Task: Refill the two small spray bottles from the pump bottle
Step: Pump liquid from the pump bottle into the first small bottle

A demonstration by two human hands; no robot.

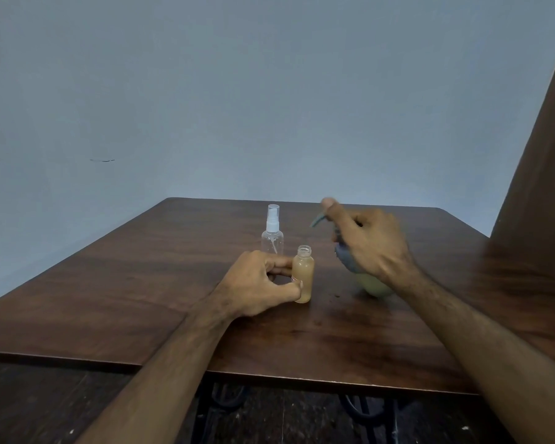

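Head view of a dark wooden table (161,293) set against a pale blue wall (205,91). Near the table's middle stands a small uncapped bottle (302,274), clear-walled, its open threaded neck uppermost, filled nearly to the shoulder with a cloudy amber-tan liquid; the left hand (259,285) pinches its side between thumb and fingertips, holding it upright on the tabletop. Just behind it stands a second small spray bottle (272,231), transparent, with a white atomiser under a clear cap (a thin dip tube shows inside). To the right, the right hand (367,245) is wrapped around the neck of the pump bottle (376,286), whose pale yellow-green base rests on the table; its grey-blue spout, blurred, points towards the open neck.
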